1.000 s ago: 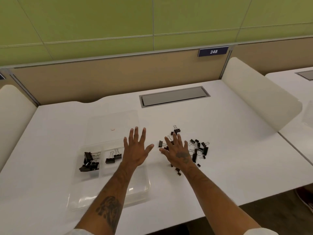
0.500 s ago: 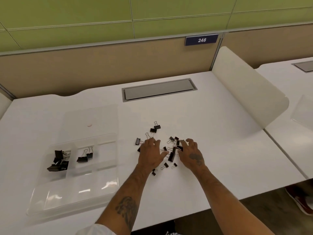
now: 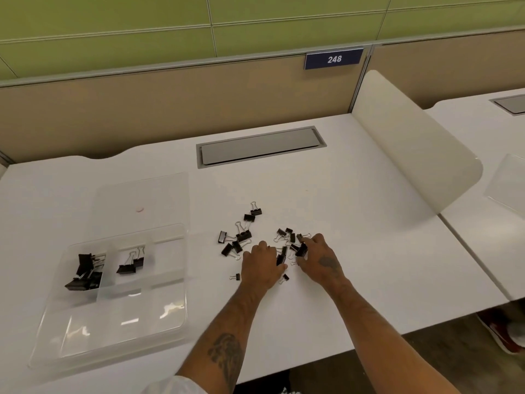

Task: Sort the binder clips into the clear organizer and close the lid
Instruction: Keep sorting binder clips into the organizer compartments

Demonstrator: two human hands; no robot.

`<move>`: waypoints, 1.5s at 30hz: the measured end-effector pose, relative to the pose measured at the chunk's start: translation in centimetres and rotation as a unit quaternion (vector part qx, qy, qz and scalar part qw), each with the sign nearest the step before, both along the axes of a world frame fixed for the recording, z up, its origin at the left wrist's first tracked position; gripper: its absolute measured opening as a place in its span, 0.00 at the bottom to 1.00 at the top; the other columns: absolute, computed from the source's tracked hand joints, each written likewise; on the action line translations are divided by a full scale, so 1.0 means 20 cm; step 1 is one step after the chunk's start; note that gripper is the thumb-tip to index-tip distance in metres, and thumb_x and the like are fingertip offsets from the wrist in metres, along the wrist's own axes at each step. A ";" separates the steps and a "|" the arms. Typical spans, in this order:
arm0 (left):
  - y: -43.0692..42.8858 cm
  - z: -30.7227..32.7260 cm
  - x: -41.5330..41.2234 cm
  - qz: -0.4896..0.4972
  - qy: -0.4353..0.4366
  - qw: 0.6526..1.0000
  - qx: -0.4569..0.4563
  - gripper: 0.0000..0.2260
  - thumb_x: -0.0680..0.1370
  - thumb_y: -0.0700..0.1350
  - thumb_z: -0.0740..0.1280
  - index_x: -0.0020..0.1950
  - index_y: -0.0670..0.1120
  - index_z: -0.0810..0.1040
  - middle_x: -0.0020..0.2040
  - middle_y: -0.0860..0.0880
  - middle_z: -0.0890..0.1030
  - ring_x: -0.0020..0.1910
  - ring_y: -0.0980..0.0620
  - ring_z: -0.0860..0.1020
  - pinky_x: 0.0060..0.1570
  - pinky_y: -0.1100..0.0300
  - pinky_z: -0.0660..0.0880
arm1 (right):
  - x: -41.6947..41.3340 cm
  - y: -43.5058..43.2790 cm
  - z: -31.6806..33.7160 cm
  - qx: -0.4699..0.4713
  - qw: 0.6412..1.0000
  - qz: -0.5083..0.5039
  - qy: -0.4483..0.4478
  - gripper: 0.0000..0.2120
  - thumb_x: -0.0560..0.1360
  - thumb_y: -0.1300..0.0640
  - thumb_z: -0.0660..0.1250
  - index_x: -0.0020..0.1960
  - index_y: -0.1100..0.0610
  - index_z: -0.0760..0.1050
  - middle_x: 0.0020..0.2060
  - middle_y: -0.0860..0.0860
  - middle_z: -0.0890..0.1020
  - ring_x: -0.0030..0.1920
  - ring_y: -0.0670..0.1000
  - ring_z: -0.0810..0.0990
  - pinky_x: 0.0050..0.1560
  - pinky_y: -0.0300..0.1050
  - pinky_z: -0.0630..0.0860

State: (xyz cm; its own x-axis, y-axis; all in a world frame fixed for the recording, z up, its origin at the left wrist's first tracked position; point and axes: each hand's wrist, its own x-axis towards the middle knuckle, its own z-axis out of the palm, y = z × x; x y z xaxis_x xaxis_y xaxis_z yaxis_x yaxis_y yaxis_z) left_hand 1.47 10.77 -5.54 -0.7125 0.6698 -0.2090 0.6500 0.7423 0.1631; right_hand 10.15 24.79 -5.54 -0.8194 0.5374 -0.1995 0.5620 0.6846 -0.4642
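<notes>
An open-plan office: a white desk [image 3: 355, 223] with a grey cable hatch [image 3: 260, 146] set into it just before a tan partition [image 3: 170, 103], a numbered plate "248" [image 3: 333, 58] on that partition, and a neighbouring desk [image 3: 483, 129] beyond a curved divider [image 3: 412, 143].

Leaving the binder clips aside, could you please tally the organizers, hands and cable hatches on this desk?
Clear organizer: 1
Hands: 2, left hand and right hand
Grey cable hatch: 1
Total: 4
</notes>
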 end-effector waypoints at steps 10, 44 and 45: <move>0.00 0.01 -0.01 0.012 -0.040 0.998 0.049 0.14 0.73 0.51 0.67 0.54 0.45 0.76 0.57 0.46 0.70 0.52 0.47 0.73 0.46 0.52 0.76 | 0.00 0.08 0.01 -0.074 0.994 -0.046 0.069 0.21 0.66 0.59 0.68 0.60 0.53 0.74 0.53 0.49 0.76 0.47 0.52 0.80 0.50 0.44 0.76; 0.14 -0.07 -0.12 0.039 -0.016 0.997 0.062 0.16 0.77 0.44 0.65 0.65 0.50 0.70 0.61 0.47 0.71 0.57 0.46 0.72 0.46 0.52 0.77 | 0.00 0.18 0.07 -0.310 0.893 -0.266 0.185 0.21 0.68 0.60 0.73 0.58 0.48 0.71 0.45 0.52 0.82 0.45 0.51 0.83 0.53 0.54 0.80; 0.14 -0.07 -0.13 0.037 -0.014 0.997 0.063 0.17 0.77 0.41 0.65 0.65 0.50 0.68 0.61 0.46 0.71 0.57 0.45 0.72 0.44 0.51 0.77 | -0.01 0.17 0.07 -0.313 0.893 -0.265 0.186 0.21 0.68 0.60 0.73 0.58 0.48 0.71 0.45 0.52 0.82 0.45 0.51 0.83 0.53 0.54 0.80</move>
